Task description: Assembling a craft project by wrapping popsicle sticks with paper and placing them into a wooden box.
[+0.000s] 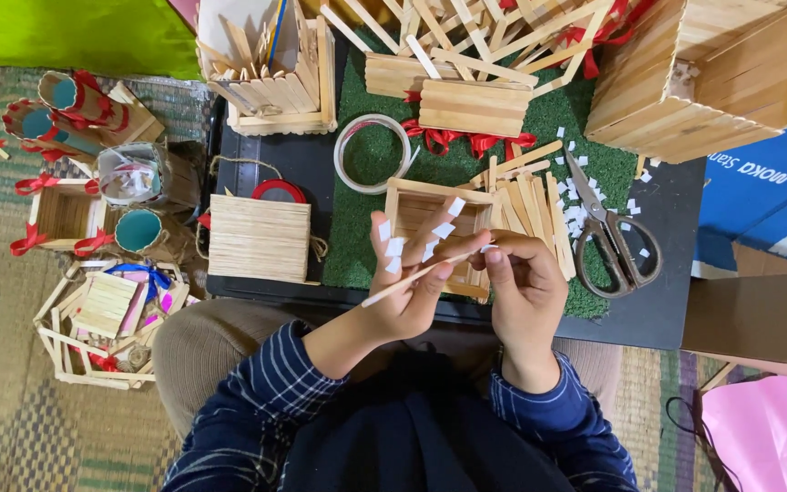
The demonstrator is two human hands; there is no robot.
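Centre of frame: both hands hold 1 wooden craft stick [412,278] above the black table [676,319]. The left hand [412,292] grasps its middle, with small white tape squares [394,246] stuck on the raised fingers. The right hand [526,292] pinches the stick's upper right end between fingertips. The stick's long axis runs diagonally, from lower left to upper right. Directly behind the hands sits a small open stick frame [412,196] on green turf [366,228]. Scissors [617,241] lie to the right.
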